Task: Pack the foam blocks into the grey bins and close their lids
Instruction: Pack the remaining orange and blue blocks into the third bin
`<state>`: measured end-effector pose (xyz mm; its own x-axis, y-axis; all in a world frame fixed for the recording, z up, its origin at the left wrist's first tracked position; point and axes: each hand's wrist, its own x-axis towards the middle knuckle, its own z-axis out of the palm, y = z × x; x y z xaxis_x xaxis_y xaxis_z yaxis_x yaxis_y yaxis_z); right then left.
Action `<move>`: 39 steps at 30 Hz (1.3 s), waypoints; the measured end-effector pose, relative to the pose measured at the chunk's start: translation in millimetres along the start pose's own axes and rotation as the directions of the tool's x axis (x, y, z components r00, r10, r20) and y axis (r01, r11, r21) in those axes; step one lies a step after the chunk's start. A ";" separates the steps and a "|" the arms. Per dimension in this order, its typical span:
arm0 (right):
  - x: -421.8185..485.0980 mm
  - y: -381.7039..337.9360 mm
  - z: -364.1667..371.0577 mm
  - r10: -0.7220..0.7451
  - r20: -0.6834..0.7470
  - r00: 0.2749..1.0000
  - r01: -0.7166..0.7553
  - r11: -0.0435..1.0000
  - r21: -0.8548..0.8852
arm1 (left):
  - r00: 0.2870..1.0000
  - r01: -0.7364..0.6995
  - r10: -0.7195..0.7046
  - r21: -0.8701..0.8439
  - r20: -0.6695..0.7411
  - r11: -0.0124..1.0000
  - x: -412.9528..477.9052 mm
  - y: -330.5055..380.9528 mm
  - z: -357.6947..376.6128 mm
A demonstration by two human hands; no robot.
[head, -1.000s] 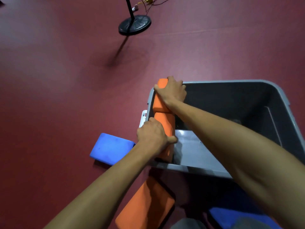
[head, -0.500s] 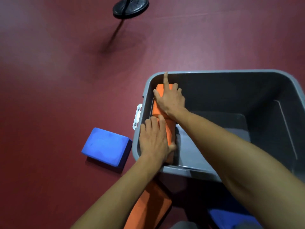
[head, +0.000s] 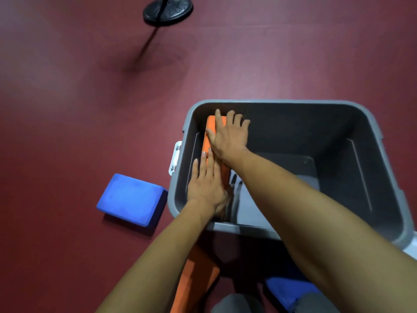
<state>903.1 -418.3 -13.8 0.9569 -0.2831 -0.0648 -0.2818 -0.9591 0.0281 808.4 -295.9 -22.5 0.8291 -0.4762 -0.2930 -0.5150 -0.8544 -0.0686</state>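
An open grey bin (head: pixel 383 168) stands on the dark red floor. Orange foam blocks (head: pixel 211 132) stand on edge inside it against its left wall. My right hand (head: pixel 230 134) lies flat on their far end with fingers spread. At the near end my left hand (head: pixel 207 186) presses on them with straight fingers. A blue foam block (head: pixel 130 199) lies on the floor left of the bin. Another orange block (head: pixel 196 279) and another blue block (head: pixel 288 290) lie on the floor near me, partly hidden by my arms.
A white latch (head: pixel 175 158) sticks out from the bin's left rim. A black round stand base (head: pixel 168 11) sits on the floor at the far top. Something white shows at the right edge by the bin (head: pixel 411 247).
The orange blocks went from above the bin's left rim down inside along the left wall. Both hands went from gripping them to lying flat with straight fingers.
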 end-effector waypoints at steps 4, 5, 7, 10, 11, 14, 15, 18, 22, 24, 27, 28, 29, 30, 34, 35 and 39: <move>-38.9 21.1 -10.9 -0.076 0.166 0.983 0.065 0.995 0.072 | 0.989 0.012 -0.020 0.054 0.145 0.998 -3.6 -11.5 -19.2; -43.7 28.0 -19.2 -0.114 0.190 0.975 0.101 0.992 0.075 | 0.986 0.017 -0.022 0.028 0.168 0.999 -4.7 -14.6 -27.1; -52.8 39.2 -42.0 -0.155 0.218 0.964 0.139 0.987 0.087 | 0.984 0.031 -0.019 -0.062 0.180 0.998 -11.5 -18.7 -48.0; -72.9 45.8 -81.5 -0.179 0.219 0.959 0.165 0.983 0.079 | 0.992 0.008 0.002 -0.075 0.123 0.997 -29.0 -19.1 -83.2; -83.2 45.0 -94.1 -0.189 0.219 0.957 0.178 0.982 0.068 | 0.994 -0.009 0.015 -0.055 0.104 0.998 -36.5 -18.6 -95.3; -122.3 41.3 -125.7 -0.200 0.205 0.958 0.194 0.980 0.047 | 0.998 -0.037 0.039 -0.030 0.054 0.999 -63.8 -16.3 -123.9; -136.5 41.1 -135.4 -0.197 0.202 0.959 0.192 0.980 0.045 | 0.998 -0.041 0.042 -0.027 0.044 0.999 -74.2 -14.9 -132.1; -178.1 45.1 -160.2 -0.198 0.160 0.967 0.196 0.980 0.028 | 0.998 -0.045 0.046 -0.030 0.039 0.999 -107.6 -7.0 -150.6; -229.5 52.6 -183.4 -0.182 0.109 0.977 0.181 0.983 0.020 | 0.995 0.006 0.005 -0.113 0.101 0.994 -156.2 7.2 -160.4; -255.1 55.7 -191.1 -0.169 0.097 0.981 0.169 0.986 0.005 | 0.995 0.023 -0.008 -0.140 0.103 0.990 -179.8 14.5 -161.1; -285.8 54.4 -192.5 -0.147 0.101 0.984 0.146 0.989 0.023 | 0.998 0.022 -0.011 -0.157 0.067 0.987 -210.2 20.0 -159.2; -292.8 51.4 -191.0 -0.141 0.106 0.984 0.138 0.990 0.027 | 0.998 0.022 -0.012 -0.171 0.062 0.985 -218.1 20.8 -158.0; -302.4 46.2 -187.6 -0.142 0.118 0.983 0.138 0.990 0.035 | 0.998 0.022 -0.010 -0.188 0.063 0.982 -228.7 20.7 -154.1; -311.1 39.5 -182.3 -0.153 0.132 0.979 0.148 0.988 0.046 | 0.998 0.024 -0.010 -0.206 0.070 0.978 -238.7 19.5 -148.7; -341.5 5.1 -144.5 -0.221 0.188 0.957 0.210 0.975 0.074 | 0.988 0.097 -0.067 -0.230 0.137 0.968 -265.5 6.3 -109.4; -348.7 -2.7 -134.9 -0.234 0.205 0.950 0.223 0.972 0.078 | 0.983 0.123 -0.086 -0.237 0.162 0.964 -270.7 1.9 -97.7; -372.9 -23.7 -108.1 -0.289 0.255 0.923 0.269 0.957 0.110 | 0.960 0.200 -0.128 -0.285 0.249 0.937 -296.2 -12.8 -60.6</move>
<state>560.5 -289.0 117.5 0.9464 0.0138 -0.3226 -0.0195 -0.9948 -0.0999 582.6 -156.5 123.0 0.8076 -0.2955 -0.5103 -0.2553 -0.9553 0.1492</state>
